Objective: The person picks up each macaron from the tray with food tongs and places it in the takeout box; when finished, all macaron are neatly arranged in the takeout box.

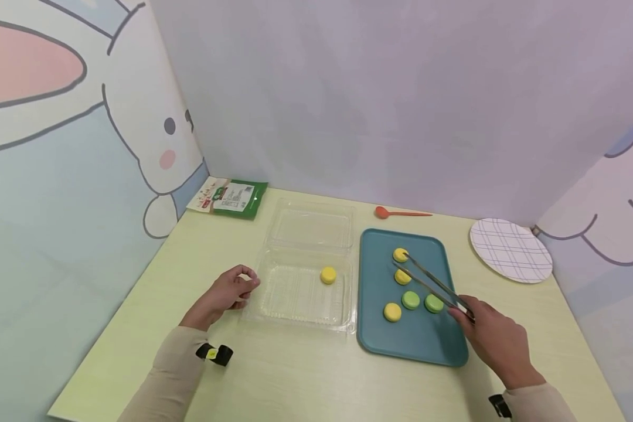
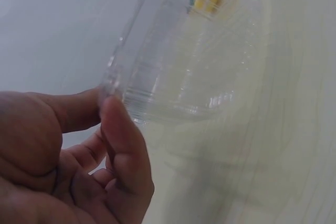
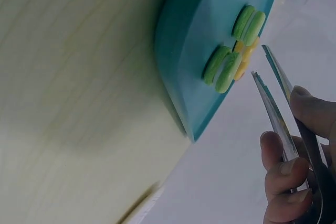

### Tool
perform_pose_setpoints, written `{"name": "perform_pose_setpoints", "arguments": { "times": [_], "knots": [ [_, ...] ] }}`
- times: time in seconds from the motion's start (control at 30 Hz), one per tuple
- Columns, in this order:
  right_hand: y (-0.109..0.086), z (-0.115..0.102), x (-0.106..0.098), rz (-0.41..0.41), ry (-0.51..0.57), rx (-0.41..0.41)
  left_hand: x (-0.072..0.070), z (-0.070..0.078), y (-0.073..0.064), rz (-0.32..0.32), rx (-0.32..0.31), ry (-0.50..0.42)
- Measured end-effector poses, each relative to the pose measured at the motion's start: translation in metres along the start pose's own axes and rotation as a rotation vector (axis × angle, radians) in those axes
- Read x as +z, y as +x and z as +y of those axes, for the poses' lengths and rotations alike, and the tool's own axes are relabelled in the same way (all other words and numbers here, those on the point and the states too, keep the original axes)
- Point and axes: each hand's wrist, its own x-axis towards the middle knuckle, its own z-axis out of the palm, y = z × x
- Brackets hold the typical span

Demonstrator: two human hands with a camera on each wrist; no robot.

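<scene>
My left hand (image 1: 229, 293) pinches the left rim of a clear plastic container (image 2: 157, 77) between thumb and forefinger. The container's lid (image 1: 311, 225) lies folded back, and one yellow macaron (image 1: 328, 275) sits in the base. My right hand (image 1: 498, 340) grips metal tongs (image 1: 438, 282), whose serrated tips stand apart. In the head view the tips overlap the two far yellow macarons (image 1: 402, 276); contact is unclear. Those lie on a blue tray (image 1: 380, 343) with another yellow macaron (image 1: 392, 312) and two green macarons (image 3: 220, 69).
An orange spoon (image 1: 382, 213) lies behind the tray. At the right is a checked white plate (image 1: 510, 251). A green and white packet (image 1: 229, 197) rests at the back left corner. Printed cloth walls (image 1: 348, 117) enclose the table.
</scene>
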Motion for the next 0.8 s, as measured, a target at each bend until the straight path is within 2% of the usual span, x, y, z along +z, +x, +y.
{"name": "perform_pose_setpoints", "arguments": {
  "times": [0.47, 0.8],
  "knots": [
    [0.014, 0.005, 0.004, -0.110, 0.012, 0.078, 0.003, 0.002, 0.000, -0.001, -0.013, 0.013],
    [0.018, 0.005, 0.009, -0.120, 0.017, 0.082, 0.001, 0.002, -0.002, 0.013, -0.017, 0.016]
  ]
}}
